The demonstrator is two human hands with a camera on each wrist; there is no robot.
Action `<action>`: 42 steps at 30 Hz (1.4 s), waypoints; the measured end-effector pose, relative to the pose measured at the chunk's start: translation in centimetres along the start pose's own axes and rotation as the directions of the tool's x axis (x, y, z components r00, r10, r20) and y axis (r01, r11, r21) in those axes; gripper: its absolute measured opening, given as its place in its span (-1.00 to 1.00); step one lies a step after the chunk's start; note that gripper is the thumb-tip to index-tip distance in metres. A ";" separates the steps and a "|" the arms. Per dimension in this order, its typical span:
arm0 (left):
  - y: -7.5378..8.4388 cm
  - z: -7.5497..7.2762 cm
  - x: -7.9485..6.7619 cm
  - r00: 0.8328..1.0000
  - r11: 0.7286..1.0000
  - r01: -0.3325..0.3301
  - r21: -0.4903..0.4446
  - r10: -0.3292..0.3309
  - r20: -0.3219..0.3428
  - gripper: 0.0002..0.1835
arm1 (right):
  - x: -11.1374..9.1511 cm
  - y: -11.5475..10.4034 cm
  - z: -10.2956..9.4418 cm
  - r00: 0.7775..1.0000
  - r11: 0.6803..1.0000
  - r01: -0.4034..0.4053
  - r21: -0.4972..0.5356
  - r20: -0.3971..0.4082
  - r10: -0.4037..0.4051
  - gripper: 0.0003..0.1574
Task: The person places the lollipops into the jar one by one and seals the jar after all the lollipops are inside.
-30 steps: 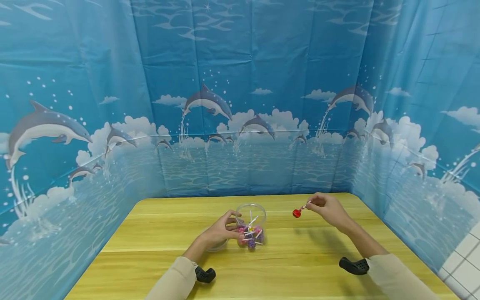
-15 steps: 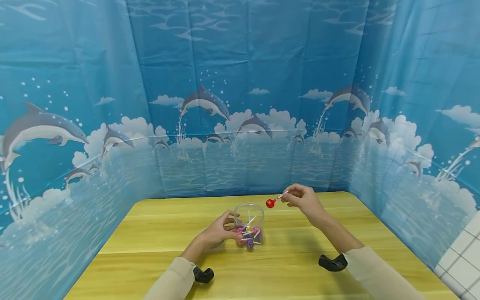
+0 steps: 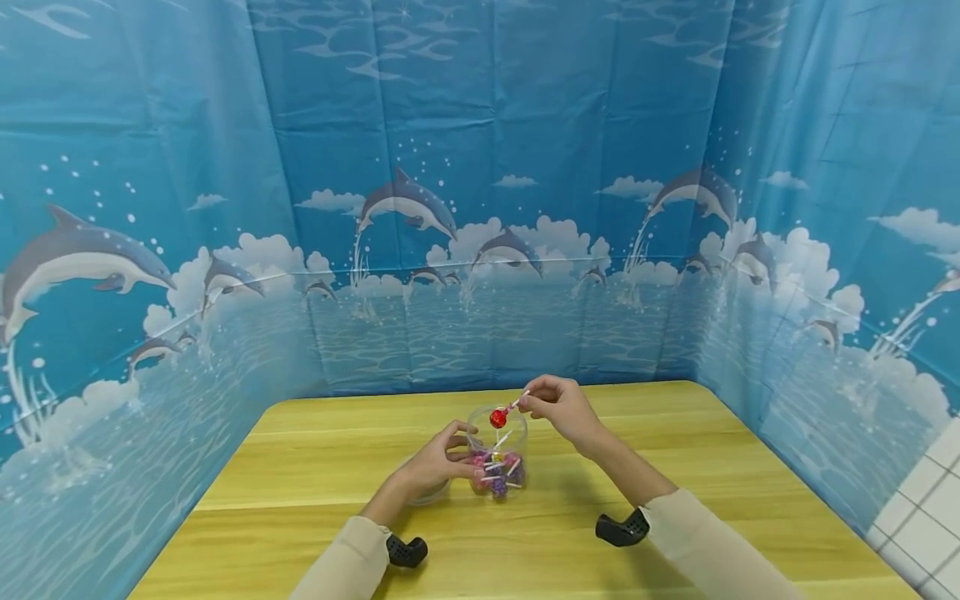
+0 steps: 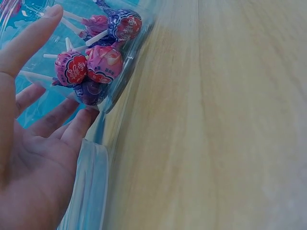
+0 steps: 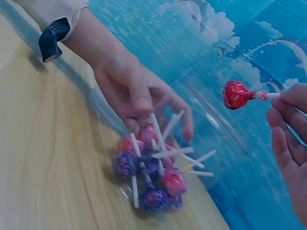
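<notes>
A clear plastic jar (image 3: 517,433) stands on the table in the head view, with several pink and purple wrapped lollipops (image 4: 104,62) at its bottom, white sticks pointing various ways. My left hand (image 3: 438,462) holds the jar from its left side, fingers and thumb around the wall. Pinched by its white stick in my right hand (image 3: 566,412) is a red-wrapped lollipop (image 3: 498,418). Its round head overlaps the jar's open mouth in the head view; the right wrist view shows the red lollipop (image 5: 236,95) head away from my fingertips.
A clear round lid (image 3: 429,498) lies on the yellow wood-grain table (image 3: 300,475), beside and partly under my left hand. Behind the table hangs a blue dolphin-print curtain (image 3: 450,333). White tiles (image 3: 915,517) show at the lower right.
My right hand has carried the red lollipop leftward, from right of the jar to its mouth. My left hand and the jar have stayed in place.
</notes>
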State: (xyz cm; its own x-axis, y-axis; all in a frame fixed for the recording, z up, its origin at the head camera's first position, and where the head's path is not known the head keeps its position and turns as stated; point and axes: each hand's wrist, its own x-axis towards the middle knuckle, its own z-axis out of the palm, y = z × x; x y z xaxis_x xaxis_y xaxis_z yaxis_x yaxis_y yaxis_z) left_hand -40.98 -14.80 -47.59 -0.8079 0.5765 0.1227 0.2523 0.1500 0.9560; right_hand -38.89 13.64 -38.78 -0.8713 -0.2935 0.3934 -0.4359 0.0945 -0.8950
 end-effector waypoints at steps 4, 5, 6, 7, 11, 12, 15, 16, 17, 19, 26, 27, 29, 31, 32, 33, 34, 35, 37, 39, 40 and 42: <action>0.3 0.1 0.1 1.000 1.000 -0.005 -0.008 0.005 -0.001 -0.27 | 0.5 0.1 1.1 0.999 0.999 0.014 -0.035 0.033 -0.013 -0.80; 0.3 0.1 0.1 1.000 1.000 -0.004 -0.009 0.004 -0.001 -0.26 | 0.6 0.2 1.4 0.999 0.999 0.013 -0.044 0.039 -0.011 -0.79; 0.3 0.1 0.1 1.000 1.000 -0.005 -0.009 0.005 0.000 -0.27 | 0.7 0.2 1.7 0.999 0.999 0.006 -0.051 0.039 -0.004 -0.80; 0.3 0.1 0.1 1.000 1.000 -0.004 -0.010 0.004 0.002 -0.28 | 0.8 0.3 1.9 0.999 0.998 0.004 -0.059 0.038 -0.001 -0.81; 0.2 0.0 0.1 1.000 1.000 -0.005 -0.017 0.005 0.011 -0.32 | 1.0 0.7 2.8 0.999 0.991 0.021 -0.133 0.030 -0.017 -0.87; 0.2 0.0 0.1 1.000 1.000 -0.006 -0.017 0.006 0.012 -0.33 | 1.1 0.8 2.9 0.999 0.985 0.038 -0.167 0.037 -0.032 -0.88; 0.2 0.0 0.0 1.000 1.000 -0.015 -0.022 0.016 0.020 -0.35 | 1.2 0.9 3.2 0.994 0.955 0.104 -0.277 0.071 -0.088 -0.87; 0.2 0.0 0.0 1.000 1.000 -0.015 -0.023 0.015 0.021 -0.36 | 1.1 1.0 3.3 0.992 0.945 0.123 -0.302 0.077 -0.105 -0.85; 0.2 0.0 0.0 1.000 1.000 -0.016 -0.025 0.017 0.023 -0.36 | 1.1 1.0 3.2 0.990 0.938 0.136 -0.319 0.076 -0.118 -0.83; 0.3 0.0 0.0 0.999 0.999 -0.022 -0.030 0.023 0.026 -0.35 | 0.8 1.1 3.1 0.989 0.937 0.149 -0.317 0.061 -0.137 -0.78; 0.4 0.2 -0.1 1.000 0.999 -0.019 -0.034 0.019 0.014 -0.34 | -0.3 2.3 2.6 0.984 0.968 0.175 -0.179 -0.005 -0.178 -0.65; 0.4 0.2 -0.1 1.000 0.999 -0.021 -0.033 0.021 0.014 -0.34 | -0.4 2.6 2.6 0.983 0.970 0.182 -0.161 0.000 -0.185 -0.61; 0.3 0.1 -0.1 1.000 0.999 -0.025 -0.030 0.026 0.015 -0.35 | -0.8 3.2 2.5 0.982 0.975 0.188 -0.121 0.014 -0.188 -0.52; 0.3 0.1 -0.1 1.000 0.999 -0.027 -0.028 0.027 0.015 -0.35 | -1.1 3.8 2.4 0.983 0.979 0.181 -0.094 0.026 -0.180 -0.41; 0.3 0.1 -0.1 1.000 0.999 -0.027 -0.028 0.027 0.016 -0.34 | -1.3 4.0 2.4 0.984 0.981 0.176 -0.081 0.029 -0.174 -0.36; 0.3 0.1 -0.1 1.000 0.999 -0.026 -0.027 0.026 0.015 -0.34 | -1.4 4.2 2.4 0.985 0.983 0.169 -0.071 0.032 -0.167 -0.32; 0.2 0.1 -0.1 1.000 0.999 -0.025 -0.026 0.026 0.016 -0.33 | -1.5 4.4 2.4 0.987 0.985 0.161 -0.063 0.032 -0.159 -0.28; 0.3 0.1 -0.1 1.000 0.999 -0.024 -0.024 0.024 0.015 -0.32 | -1.6 4.6 2.4 0.987 0.986 0.157 -0.054 0.034 -0.155 -0.26; 0.3 0.1 -0.1 1.000 0.999 -0.024 -0.021 0.024 0.013 -0.31 | -1.8 4.9 2.5 0.988 0.988 0.151 -0.039 0.035 -0.150 -0.21; 0.3 0.1 -0.1 1.000 0.999 -0.025 -0.020 0.025 0.011 -0.31 | -1.9 5.1 2.5 0.988 0.989 0.148 -0.023 0.044 -0.147 -0.17; 0.3 0.1 -0.1 1.000 0.999 -0.026 -0.022 0.026 0.011 -0.31 | -2.0 5.3 2.6 0.988 0.989 0.147 -0.018 0.047 -0.146 -0.14; 0.3 0.2 -0.1 1.000 0.999 -0.026 -0.028 0.027 0.012 -0.33 | -2.1 5.6 2.6 0.988 0.989 0.145 -0.011 0.055 -0.144 -0.06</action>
State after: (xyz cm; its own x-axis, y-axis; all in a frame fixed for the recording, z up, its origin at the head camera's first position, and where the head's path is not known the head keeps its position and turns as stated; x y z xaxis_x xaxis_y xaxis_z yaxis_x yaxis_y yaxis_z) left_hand -40.73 -14.68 -47.34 -0.7943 0.5900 0.1449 0.2581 0.1119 0.9596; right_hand -38.91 12.26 -45.14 -0.7856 -0.3555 0.5064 -0.5602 0.0613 -0.8261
